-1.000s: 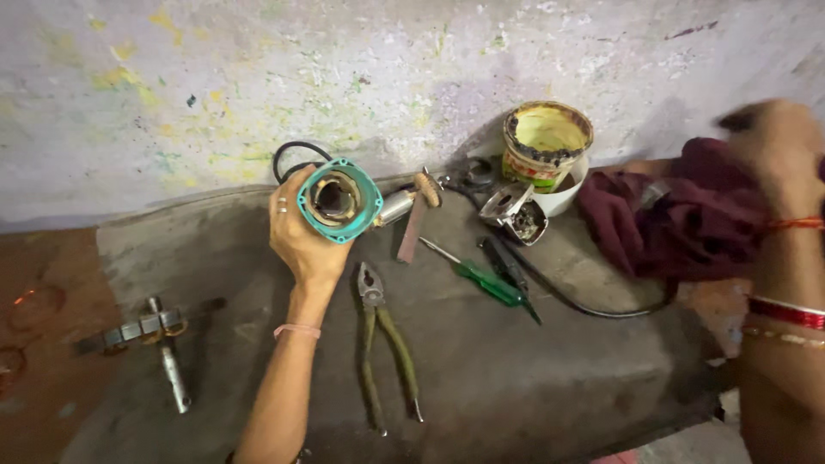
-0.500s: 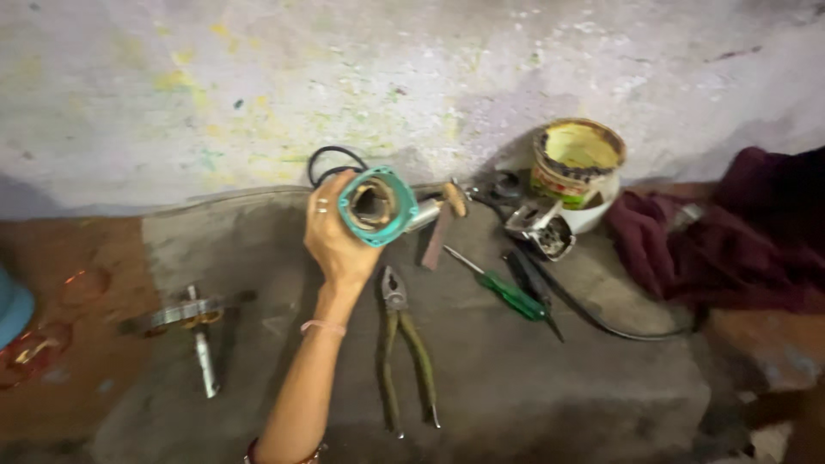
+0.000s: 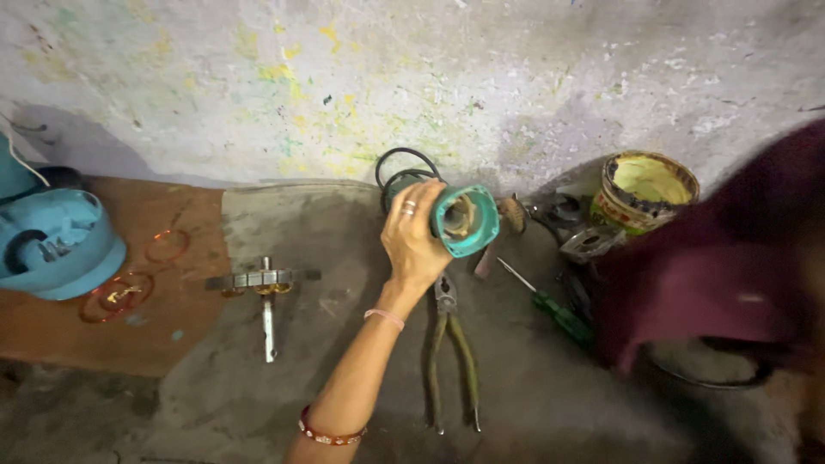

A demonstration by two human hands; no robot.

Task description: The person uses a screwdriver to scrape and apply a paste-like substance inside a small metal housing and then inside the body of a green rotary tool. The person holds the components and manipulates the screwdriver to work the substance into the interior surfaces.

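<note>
The left hand (image 3: 412, 245) is closed around a teal motor housing (image 3: 464, 221), fingers wrapped over its body from behind. It holds the housing up off the floor (image 3: 344, 378) with the open mouth tilted to the right. The housing sits at the fingertips rather than deep in the palm, above the pliers (image 3: 451, 352) and just in front of a black cable (image 3: 404, 172).

A blurred maroon cloth (image 3: 713, 283) fills the right side, near the housing but apart from it. The right hand is lost in that blur, so its grip cannot be told.

The step in hand looks like presenting the housing to the cloth. Any wiping would call for a steady left grip and the mouth kept turned toward the cloth.
</note>
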